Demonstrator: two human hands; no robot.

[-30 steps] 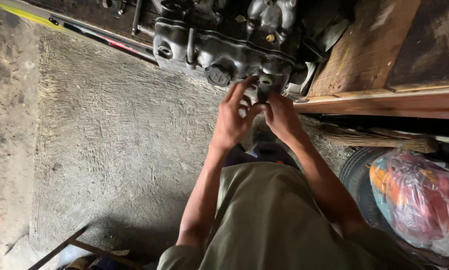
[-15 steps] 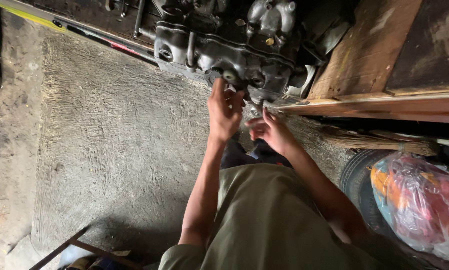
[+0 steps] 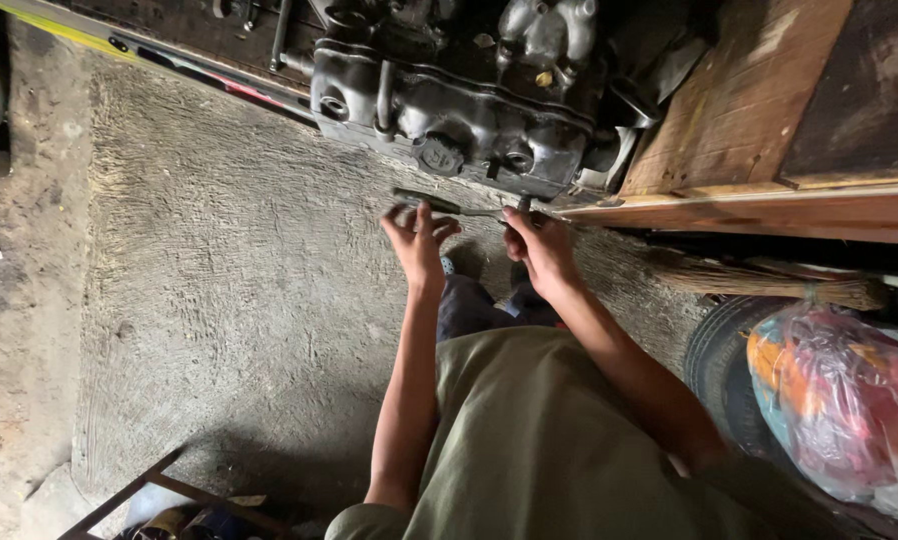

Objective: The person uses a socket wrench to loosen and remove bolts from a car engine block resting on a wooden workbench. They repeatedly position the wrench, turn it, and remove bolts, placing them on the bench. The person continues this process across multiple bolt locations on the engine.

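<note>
The head view looked straight down at a person crouched on a rough concrete floor point(image 3: 199, 300) before a dark, greasy engine block point(image 3: 459, 110). Half a second before, the left hand had been up against the block's lower edge; it had since come down and away, and both hands now met on a long, slim metal tool point(image 3: 449, 206), seemingly a ratchet or wrench handle, lying crosswise just beneath the engine. That suggested the work had passed from feeling at the block with bare fingers to handling the tool.

The left hand point(image 3: 416, 243) had its fingers spread and curled loosely about the handle end, its grip partly apart rather than clamped. The right hand point(image 3: 539, 245) was closed round the tool's other end, close under the block, near a small upright piece there; whether that end sat on a fastener could not be told.

To the left lay broad open floor, free for swinging the handle. On the right room was tight: a wooden board point(image 3: 739, 110) and its edge ran just beside the right hand, with a broom point(image 3: 769, 282), a tyre point(image 3: 719, 365) and a clear plastic bag of coloured things point(image 3: 839, 400) beyond the forearm.
</note>
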